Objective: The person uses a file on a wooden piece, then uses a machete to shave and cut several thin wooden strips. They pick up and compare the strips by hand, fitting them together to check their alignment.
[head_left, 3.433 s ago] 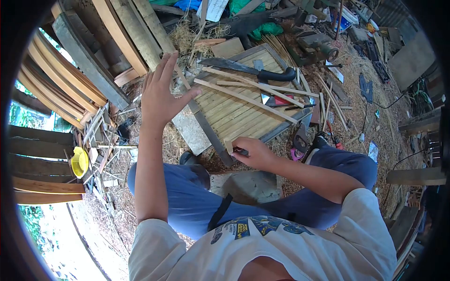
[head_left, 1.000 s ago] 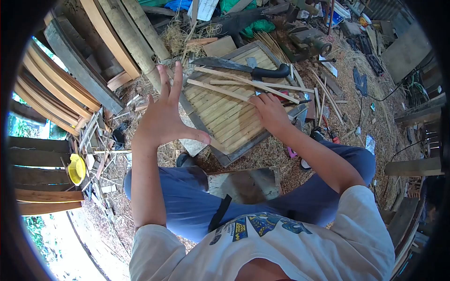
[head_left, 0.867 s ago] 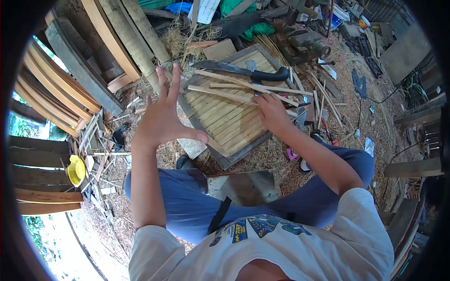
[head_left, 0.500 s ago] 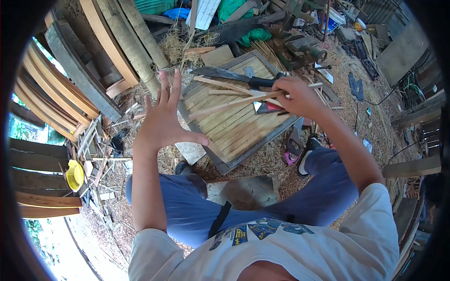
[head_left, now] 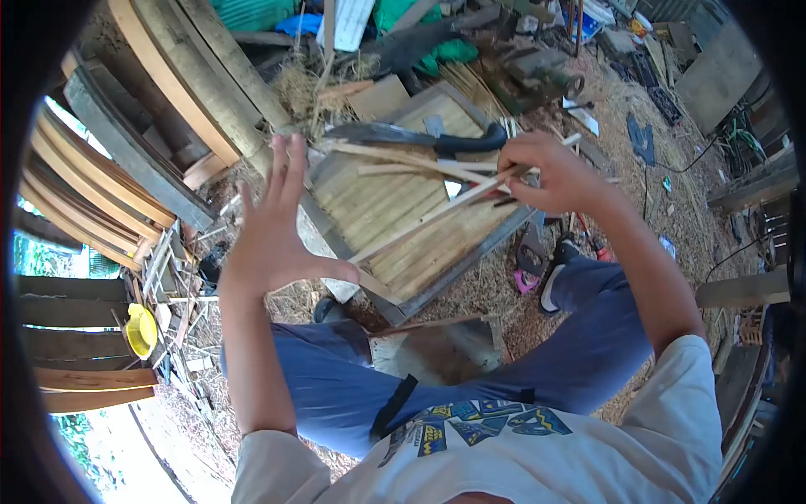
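My right hand (head_left: 537, 172) pinches a long thin wooden stick (head_left: 428, 220), which slants down to the left over a slatted wooden panel (head_left: 395, 206). The far end of the stick lies near the thumb of my left hand (head_left: 281, 227). That hand is raised at the panel's left side, fingers spread, holding nothing. A large knife with a dark blade and black handle (head_left: 470, 144) rests across the upper part of the panel. Several other thin sticks (head_left: 390, 154) are beneath and beside it, partly hidden by the held stick.
Curved planks (head_left: 138, 143) lean at the left, above a yellow bowl (head_left: 141, 331). A board (head_left: 437, 349) lies between my legs. A pink-strapped sandal (head_left: 527, 279) is right of the panel. Wood shavings and scraps cover the ground.
The stick now slopes more steeply, its far end lower. My right hand has shifted slightly right, and my left hand slightly left and down, still spread. The view has moved a little.
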`<state>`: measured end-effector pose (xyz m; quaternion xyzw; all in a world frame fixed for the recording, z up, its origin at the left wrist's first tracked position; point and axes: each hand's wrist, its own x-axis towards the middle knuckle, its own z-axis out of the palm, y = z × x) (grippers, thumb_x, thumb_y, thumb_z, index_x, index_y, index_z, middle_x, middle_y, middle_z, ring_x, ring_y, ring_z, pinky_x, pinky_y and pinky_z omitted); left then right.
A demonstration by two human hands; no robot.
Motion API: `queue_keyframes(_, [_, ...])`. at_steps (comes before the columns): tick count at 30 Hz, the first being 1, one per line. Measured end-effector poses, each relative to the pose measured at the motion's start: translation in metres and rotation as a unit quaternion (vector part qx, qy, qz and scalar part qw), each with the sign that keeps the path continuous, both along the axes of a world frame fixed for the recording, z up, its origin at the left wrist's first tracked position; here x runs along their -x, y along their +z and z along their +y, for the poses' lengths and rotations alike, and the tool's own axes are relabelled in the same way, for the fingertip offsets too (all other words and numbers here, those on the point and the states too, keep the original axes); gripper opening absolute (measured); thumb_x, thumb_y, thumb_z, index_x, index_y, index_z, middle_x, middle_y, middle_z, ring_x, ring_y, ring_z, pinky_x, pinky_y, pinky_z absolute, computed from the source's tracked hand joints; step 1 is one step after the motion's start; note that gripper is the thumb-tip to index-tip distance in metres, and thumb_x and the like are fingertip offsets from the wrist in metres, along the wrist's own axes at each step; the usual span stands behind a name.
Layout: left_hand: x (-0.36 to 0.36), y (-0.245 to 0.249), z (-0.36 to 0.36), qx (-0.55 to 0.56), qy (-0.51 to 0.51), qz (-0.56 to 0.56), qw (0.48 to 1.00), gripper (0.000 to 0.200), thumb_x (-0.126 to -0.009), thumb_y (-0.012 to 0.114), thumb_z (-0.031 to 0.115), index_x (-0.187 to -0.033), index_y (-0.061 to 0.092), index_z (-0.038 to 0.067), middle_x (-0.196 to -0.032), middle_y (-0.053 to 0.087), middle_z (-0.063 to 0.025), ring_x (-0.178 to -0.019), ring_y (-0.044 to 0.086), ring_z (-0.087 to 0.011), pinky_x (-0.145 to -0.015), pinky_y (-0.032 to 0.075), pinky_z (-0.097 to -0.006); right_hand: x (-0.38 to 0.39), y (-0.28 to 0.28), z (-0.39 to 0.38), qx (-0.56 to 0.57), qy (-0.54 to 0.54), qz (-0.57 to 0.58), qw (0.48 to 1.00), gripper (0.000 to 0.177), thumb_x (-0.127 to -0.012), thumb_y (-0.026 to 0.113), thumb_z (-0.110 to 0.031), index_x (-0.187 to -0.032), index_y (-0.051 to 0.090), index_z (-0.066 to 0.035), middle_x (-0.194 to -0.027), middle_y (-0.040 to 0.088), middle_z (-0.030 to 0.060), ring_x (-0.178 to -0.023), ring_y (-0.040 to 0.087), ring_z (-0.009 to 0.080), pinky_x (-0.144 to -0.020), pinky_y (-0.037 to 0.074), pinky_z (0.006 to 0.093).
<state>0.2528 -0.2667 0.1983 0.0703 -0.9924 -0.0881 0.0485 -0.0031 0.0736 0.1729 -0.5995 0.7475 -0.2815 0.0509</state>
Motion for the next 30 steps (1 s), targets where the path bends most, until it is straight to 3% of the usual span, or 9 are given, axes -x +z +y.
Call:
queue_keyframes(5, [0.001,0.004,0.009,0.029,0.024,-0.008,0.999,0.189,-0.024,0.084,0.094,-0.176,0.003,0.017,-0.181,0.013,-0.0195,-0.164,0.024,-0.0393,-0.127,0.006,-0.0766,0.002,-0.010,0.005,-0.004,-0.046,0.000,0.999,0.014,-0.092,0.073,-0.012,-0.093,0.065,0.000,-0.089,0.070,0.0156,-0.089,0.070,0.0357,-0.079,0.053,0.0455])
queue_keyframes(10, [-0.008,0.005,-0.016,0.063,0.027,-0.003,0.998,0.190,-0.022,0.080,0.097,-0.175,0.005,0.014,-0.181,0.015,-0.0197,-0.165,0.022,-0.0410,-0.128,0.004,-0.0749,0.033,-0.004,0.024,0.015,-0.128,-0.128,0.983,0.020,-0.099,0.073,-0.017,-0.106,0.070,0.002,-0.092,0.070,0.0097,-0.085,0.069,0.0178,-0.076,0.056,0.0350])
queue_keyframes(13, [-0.012,0.000,-0.015,0.040,0.030,0.002,0.999,0.189,-0.023,0.081,0.097,-0.175,0.005,0.014,-0.181,0.016,-0.0200,-0.165,0.020,-0.0416,-0.128,0.005,-0.0733,0.024,-0.002,0.025,-0.008,-0.175,-0.145,0.974,0.019,-0.102,0.072,-0.017,-0.108,0.071,0.001,-0.096,0.072,0.0093,-0.083,0.069,0.0195,-0.077,0.056,0.0356])
queue_keyframes(19, [-0.013,0.008,-0.002,0.027,0.031,-0.011,0.999,0.188,-0.024,0.083,0.095,-0.175,0.006,0.014,-0.181,0.012,-0.0219,-0.165,0.018,-0.0456,-0.128,0.006,-0.0725,0.015,0.003,0.014,-0.038,0.024,-0.022,0.999,0.013,-0.102,0.072,-0.013,-0.107,0.073,-0.001,-0.094,0.074,0.0090,-0.082,0.072,0.0238,-0.074,0.056,0.0358])
queue_keyframes(20, [-0.013,0.007,-0.001,0.028,0.028,-0.012,0.999,0.188,-0.024,0.084,0.095,-0.175,0.006,0.014,-0.181,0.012,-0.0220,-0.164,0.018,-0.0464,-0.128,0.006,-0.0722,0.009,0.007,0.012,-0.061,0.007,-0.048,0.997,0.012,-0.100,0.073,-0.013,-0.105,0.073,-0.002,-0.094,0.074,0.0101,-0.081,0.071,0.0274,-0.072,0.056,0.0382])
queue_keyframes(23, [-0.013,0.003,0.003,0.025,0.022,-0.012,0.999,0.188,-0.025,0.084,0.095,-0.176,0.005,0.014,-0.181,0.012,-0.0208,-0.164,0.018,-0.0488,-0.129,0.005,-0.0707,-0.003,0.010,0.008,-0.055,-0.024,-0.112,0.992,0.008,-0.098,0.074,-0.009,-0.099,0.074,0.000,-0.087,0.070,0.0088,-0.080,0.068,0.0263,-0.067,0.053,0.0394])
queue_keyframes(30, [-0.011,0.001,0.009,0.017,0.002,-0.002,1.000,0.188,-0.024,0.085,0.094,-0.176,0.005,0.016,-0.180,0.016,-0.0189,-0.163,0.018,-0.0489,-0.131,0.005,-0.0688,-0.004,0.016,0.015,-0.064,0.008,-0.063,0.996,0.014,-0.096,0.077,-0.012,-0.107,0.075,-0.003,-0.093,0.073,0.0089,-0.083,0.071,0.0267,-0.071,0.057,0.0384])
